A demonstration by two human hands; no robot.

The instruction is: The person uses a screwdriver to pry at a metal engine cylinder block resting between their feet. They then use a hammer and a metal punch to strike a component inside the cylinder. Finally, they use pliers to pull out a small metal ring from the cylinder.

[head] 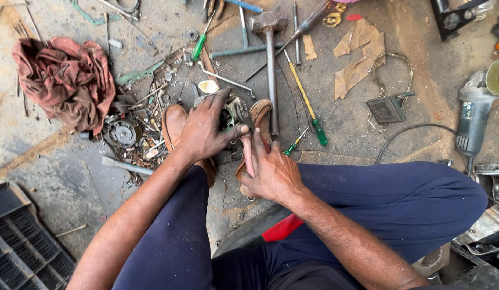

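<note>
I sit on the floor with a small dark metal part (pixel 228 115) wedged between my two brown shoes (pixel 173 124). My left hand (pixel 205 130) presses down on top of that part, fingers spread over it. My right hand (pixel 268 169) grips pliers with pinkish-red handles (pixel 248 153), whose jaws reach up to the part. The part itself is mostly hidden under my left hand.
Tools lie on the concrete ahead: a hammer (pixel 270 59), a green-handled screwdriver (pixel 309 107), another green screwdriver (pixel 199 47), a T-wrench (pixel 244 43). A red rag (pixel 67 78) lies left, scrap metal (pixel 134 129) beside it, an angle grinder (pixel 475 110) right, a black crate (pixel 18 244) lower left.
</note>
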